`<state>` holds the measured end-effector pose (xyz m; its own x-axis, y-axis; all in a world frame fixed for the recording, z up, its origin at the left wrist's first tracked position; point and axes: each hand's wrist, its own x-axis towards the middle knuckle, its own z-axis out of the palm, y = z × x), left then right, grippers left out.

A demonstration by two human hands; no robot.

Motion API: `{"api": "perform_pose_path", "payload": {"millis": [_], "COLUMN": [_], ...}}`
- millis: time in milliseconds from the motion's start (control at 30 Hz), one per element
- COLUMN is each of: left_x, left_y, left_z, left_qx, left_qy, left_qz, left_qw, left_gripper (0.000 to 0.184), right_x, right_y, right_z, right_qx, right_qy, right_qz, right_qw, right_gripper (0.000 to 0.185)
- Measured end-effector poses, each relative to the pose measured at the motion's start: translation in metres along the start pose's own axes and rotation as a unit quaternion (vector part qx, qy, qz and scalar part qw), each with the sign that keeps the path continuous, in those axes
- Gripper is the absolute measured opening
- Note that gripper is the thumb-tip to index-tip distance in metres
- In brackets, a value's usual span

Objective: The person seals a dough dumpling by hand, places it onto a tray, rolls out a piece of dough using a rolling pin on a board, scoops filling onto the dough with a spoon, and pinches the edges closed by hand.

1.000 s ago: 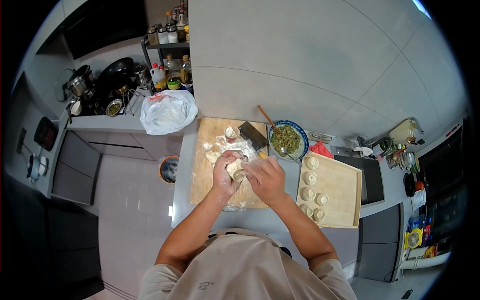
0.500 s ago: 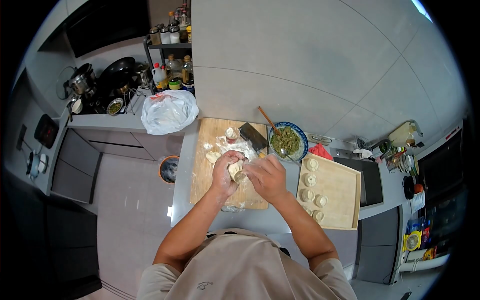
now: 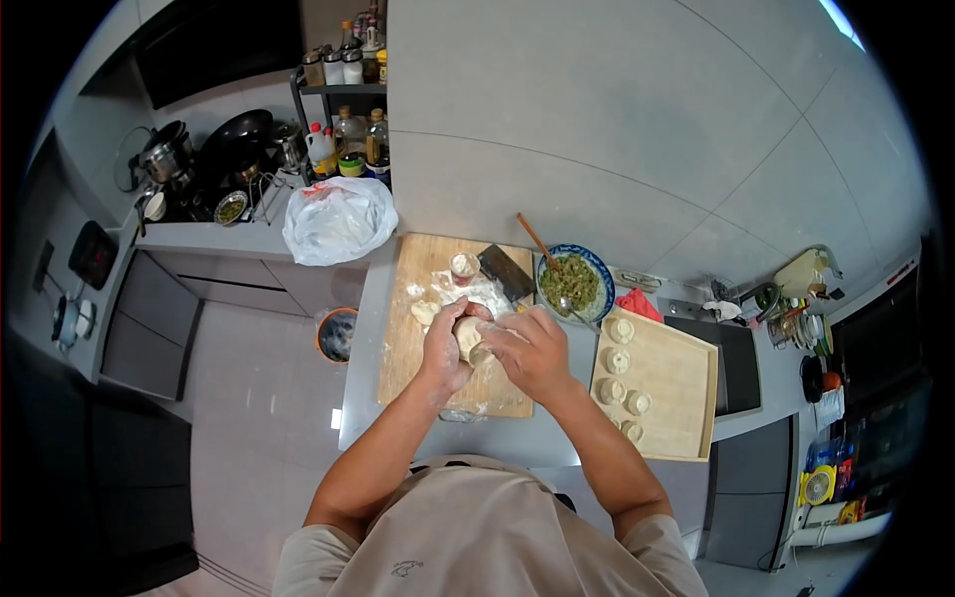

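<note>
My left hand [image 3: 447,346], floury, cups a pale stuffed bun [image 3: 470,338] above the wooden board [image 3: 400,363]. The fingers of my right hand [image 3: 535,350] are pinched at the bun's right side, on the dough edge. Behind my hands, white flour lies on the board beside a small flour-topped container [image 3: 464,267] and a broad dark cleaver blade [image 3: 505,273]. A lump of dough [image 3: 425,312] rests left of my left hand. To the right, a blue-rimmed bowl [image 3: 606,283] holds chopped green filling, a metal spoon and a wooden-handled utensil [image 3: 533,235].
A wooden tray [image 3: 686,398] with several pleated buns [image 3: 618,359] stands right of the board, partly over the sink [image 3: 736,373]. A white plastic bag [image 3: 339,221] sits at the back left, near bottles. A bin [image 3: 336,335] stands on the floor.
My hands stay at nearly the same place, and the bun has turned slightly in my left hand. My right fingers have shifted a little along its edge. The view has moved slightly.
</note>
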<state>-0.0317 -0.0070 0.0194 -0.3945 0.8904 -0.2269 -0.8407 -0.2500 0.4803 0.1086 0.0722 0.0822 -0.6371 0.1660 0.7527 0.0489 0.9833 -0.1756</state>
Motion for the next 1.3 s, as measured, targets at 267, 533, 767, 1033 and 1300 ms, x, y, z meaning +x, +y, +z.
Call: {"api": "perform_pose_path", "payload": {"millis": [267, 533, 767, 1033, 1300], "left_x": [0.001, 0.003, 0.014, 0.016, 0.023], "left_y": [-0.001, 0.009, -0.001, 0.000, -0.005], "left_z": [0.001, 0.001, -0.014, -0.025, -0.018], "left_qx": [-0.006, 0.019, 0.038, -0.188, -0.216], "left_qy": [0.011, 0.026, 0.051, 0.015, -0.044], "left_qz": [0.000, -0.030, -0.081, -0.159, -0.053], "left_qw": [1.000, 0.999, 0.995, 0.969, 0.974], "left_gripper": [0.032, 0.038, 0.037, 0.027, 0.016], "right_x": [-0.007, 0.003, -0.003, -0.014, -0.012], "right_y": [0.007, 0.008, 0.018, 0.021, 0.004], "right_z": [0.012, 0.003, 0.012, 0.005, 0.008], "right_qx": [-0.015, 0.008, 0.014, 0.045, 0.036], "right_qy": [-0.023, -0.032, -0.085, -0.039, -0.005], "right_qz": [-0.019, -0.022, -0.019, 0.095, 0.140], "right_qw": [0.999, 0.999, 0.996, 0.994, 0.989], "right_gripper": [0.030, 0.030, 0.032, 0.031, 0.018]}}
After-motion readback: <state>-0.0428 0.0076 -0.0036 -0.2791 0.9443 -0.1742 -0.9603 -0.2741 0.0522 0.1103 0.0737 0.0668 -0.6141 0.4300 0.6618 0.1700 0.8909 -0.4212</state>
